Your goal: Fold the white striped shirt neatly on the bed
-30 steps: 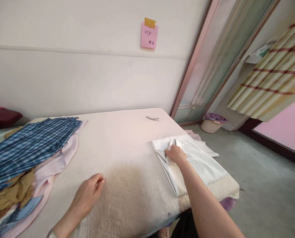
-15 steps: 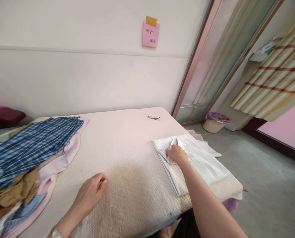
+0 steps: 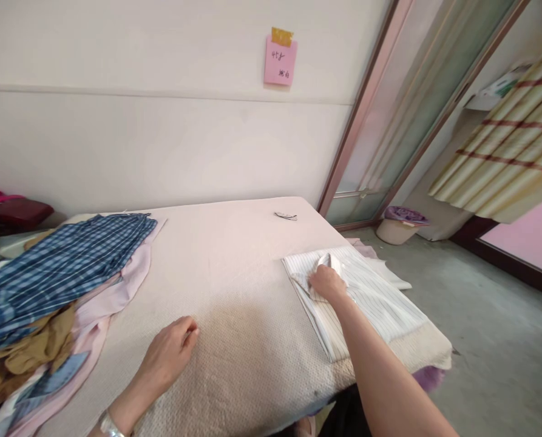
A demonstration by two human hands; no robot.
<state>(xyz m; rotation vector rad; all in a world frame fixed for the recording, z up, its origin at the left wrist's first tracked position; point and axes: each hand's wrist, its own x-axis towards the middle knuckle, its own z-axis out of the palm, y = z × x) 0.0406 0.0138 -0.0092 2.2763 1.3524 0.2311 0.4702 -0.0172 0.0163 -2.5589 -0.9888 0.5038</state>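
A white shirt with thin dark stripes (image 3: 382, 303) lies folded at the right edge of the padded table (image 3: 225, 255). My right hand (image 3: 329, 283) is closed on a bunched part of it near its collar-like fold; the fingertips are hidden by the hand itself. At the near middle of the table my left hand (image 3: 173, 349) hangs loosely curled, with nothing visible in it and a silvery band at the wrist. It is well apart from the shirt.
A blue plaid garment (image 3: 93, 249) tops a heap of clothes on the left, above a pink one (image 3: 136, 282) and a brown one (image 3: 47, 346). Glasses (image 3: 286, 216) lie near the back edge. A lined bin (image 3: 396, 231) stands on the floor; a pink note (image 3: 280, 60) is taped to the wall.
The whole view has shifted slightly, so things sit a little further right. My right hand still grips the shirt, and my left hand keeps its curled pose.
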